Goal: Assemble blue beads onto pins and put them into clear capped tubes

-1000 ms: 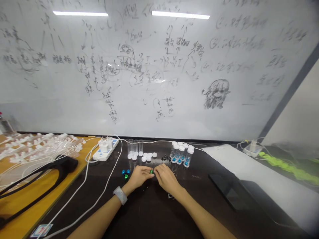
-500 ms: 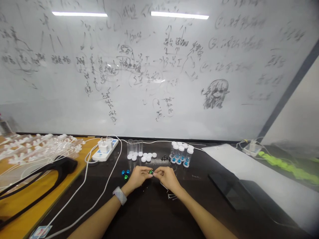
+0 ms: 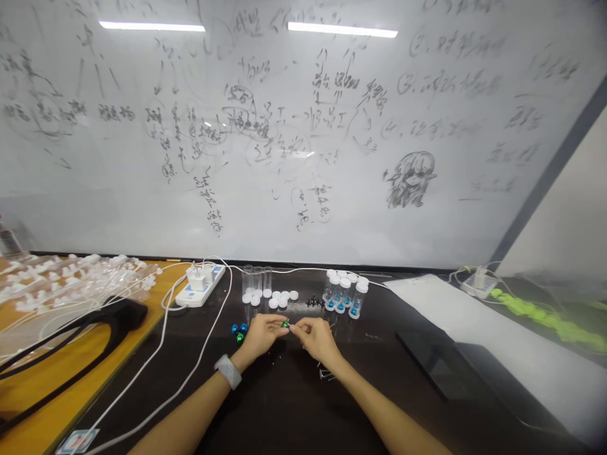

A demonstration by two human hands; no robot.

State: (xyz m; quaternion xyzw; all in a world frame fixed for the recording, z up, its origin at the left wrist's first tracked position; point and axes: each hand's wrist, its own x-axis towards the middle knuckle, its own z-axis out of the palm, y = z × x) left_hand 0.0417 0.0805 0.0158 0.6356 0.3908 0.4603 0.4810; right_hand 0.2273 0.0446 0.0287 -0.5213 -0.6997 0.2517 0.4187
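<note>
My left hand (image 3: 263, 333), with a grey band on its wrist, pinches a small shiny green ball (image 3: 285, 325) between thumb and fingertips. Just right of the ball, my right hand (image 3: 317, 337) is closed in a pinch on a small, thin, pale piece that touches or nearly touches the ball; its kind is too small to tell. Blue balls (image 3: 243, 327) and another green ball (image 3: 239, 337) lie left of my left hand. Thin silvery pins (image 3: 327, 374) rest on the table under my right wrist.
Clear tubes (image 3: 257, 278) stand at the back beside loose white caps (image 3: 279, 299). Small black parts (image 3: 315, 302) lie near capped tubes holding blue balls (image 3: 341, 297). A power strip (image 3: 199, 291) and white cables are at left, a dark phone-like slab (image 3: 436, 366) at right.
The green ball has shifted slightly up and left in my fingers. My right fingertips have drawn a little away from it, and more of the pale piece shows.
</note>
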